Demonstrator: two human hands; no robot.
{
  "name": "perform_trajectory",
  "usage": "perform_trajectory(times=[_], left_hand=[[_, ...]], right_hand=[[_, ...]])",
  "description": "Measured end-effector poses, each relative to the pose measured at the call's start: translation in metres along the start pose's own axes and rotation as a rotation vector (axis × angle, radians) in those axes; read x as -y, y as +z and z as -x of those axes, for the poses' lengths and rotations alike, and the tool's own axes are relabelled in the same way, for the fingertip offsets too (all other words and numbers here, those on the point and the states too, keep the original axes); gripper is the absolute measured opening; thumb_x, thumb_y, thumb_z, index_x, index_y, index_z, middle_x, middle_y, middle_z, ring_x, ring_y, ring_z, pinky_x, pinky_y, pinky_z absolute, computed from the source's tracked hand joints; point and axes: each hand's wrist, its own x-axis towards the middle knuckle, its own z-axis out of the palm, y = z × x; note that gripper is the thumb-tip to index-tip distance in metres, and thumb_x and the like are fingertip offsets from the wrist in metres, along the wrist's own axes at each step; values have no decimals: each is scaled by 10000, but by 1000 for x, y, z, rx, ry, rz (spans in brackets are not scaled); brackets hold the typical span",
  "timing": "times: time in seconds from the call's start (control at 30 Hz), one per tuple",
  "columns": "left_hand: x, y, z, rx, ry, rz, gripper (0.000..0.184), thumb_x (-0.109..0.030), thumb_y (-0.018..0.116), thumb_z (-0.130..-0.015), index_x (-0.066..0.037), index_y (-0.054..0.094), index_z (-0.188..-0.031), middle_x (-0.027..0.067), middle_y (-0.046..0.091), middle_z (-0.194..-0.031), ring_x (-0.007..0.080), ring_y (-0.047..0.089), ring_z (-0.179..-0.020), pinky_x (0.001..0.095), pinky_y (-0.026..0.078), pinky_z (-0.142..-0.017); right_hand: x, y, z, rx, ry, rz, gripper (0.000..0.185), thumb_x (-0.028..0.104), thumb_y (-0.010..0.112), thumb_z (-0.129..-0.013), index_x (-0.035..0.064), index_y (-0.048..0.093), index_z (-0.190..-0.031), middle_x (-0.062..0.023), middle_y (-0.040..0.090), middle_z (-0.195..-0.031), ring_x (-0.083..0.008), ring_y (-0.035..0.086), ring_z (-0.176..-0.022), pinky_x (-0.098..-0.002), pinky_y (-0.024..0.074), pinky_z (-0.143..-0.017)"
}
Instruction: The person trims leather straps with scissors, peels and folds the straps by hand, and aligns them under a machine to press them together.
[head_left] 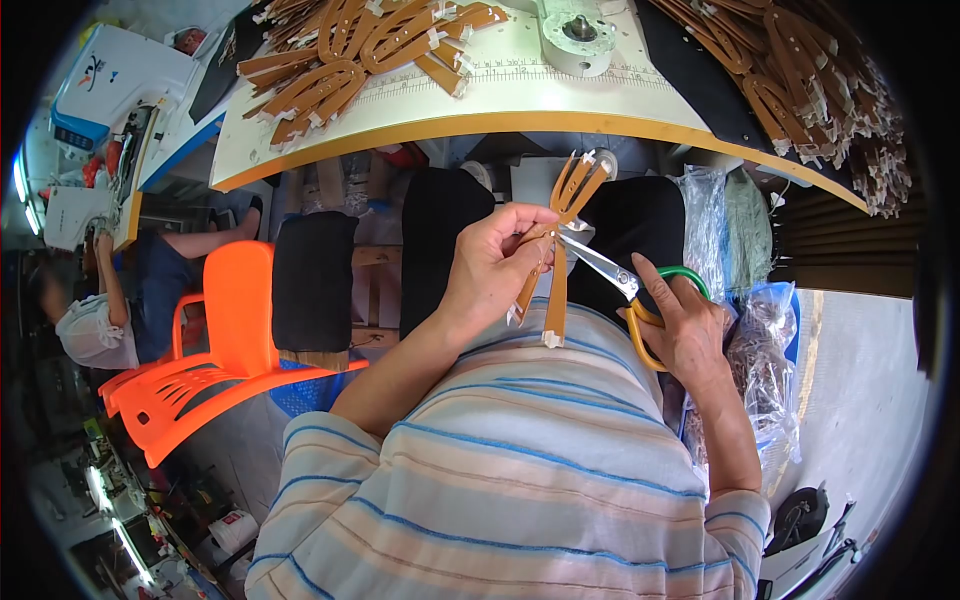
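My left hand [497,262] pinches a brown strap piece [570,195] above my lap. Its slotted loop points up and its strap ends hang down, with whitish bits at the tips. My right hand [688,335] has its fingers through the handles of a pair of scissors [606,268], one green and one yellow-orange. The scissors' blades reach left to the strap piece near my left fingertips. Whether they touch or cut it I cannot tell.
A pile of similar brown straps [345,65] lies on the white table [480,105], near a grey-green metal part [578,40]. More straps [800,90] hang at the right. An orange chair [235,320] stands left; plastic-wrapped bags [765,370] are at my right. Another person [100,320] sits far left.
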Motion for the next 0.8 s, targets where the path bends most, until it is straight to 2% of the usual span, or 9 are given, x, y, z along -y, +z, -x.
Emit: perform_trajectory(times=[0.1,0.27,0.4,0.5,0.57,0.8], left_hand=[[0,0,-1,-5,17,-25,209,49,558,-857,34,581,-1064,73,648,-860,87,620,-737,221,525,-686],[1,-1,-3,20,-14,9,209,54,558,-853,42,578,-1061,72,647,-845,92,627,-740,221,521,-682],[-1,-2,-4,37,-72,47,218,65,533,-865,39,573,-1078,85,636,-854,104,603,-715,228,503,-662],[1,-5,-6,49,-94,38,215,62,533,-868,38,575,-1077,86,638,-856,106,610,-717,227,504,-655],[2,-6,-6,57,-103,32,214,60,533,-869,37,576,-1077,86,639,-858,108,613,-719,226,505,-652],[5,-2,-2,1,21,-135,226,69,521,-870,29,579,-1085,69,636,-861,92,611,-736,212,499,-651]], right_hand=[[0,-3,1,-30,-55,111,740,262,795,-660,194,494,-1333,-55,507,-741,-188,545,-613,-318,460,-491],[-4,-2,-2,-43,-92,98,738,247,791,-658,182,496,-1331,-58,485,-718,-187,530,-593,-322,440,-473],[-7,5,-2,-20,-73,-82,728,236,782,-661,176,498,-1329,-55,468,-706,-188,520,-574,-325,424,-465],[-2,2,-3,-85,-115,108,701,254,778,-676,174,506,-1318,-68,499,-720,-201,542,-572,-332,438,-472],[-4,0,-4,-65,-116,112,695,261,778,-680,172,508,-1315,-76,512,-726,-205,549,-573,-334,444,-475],[7,8,-5,8,-29,11,677,281,781,-687,162,520,-1300,-99,557,-741,-216,577,-585,-339,466,-489]])
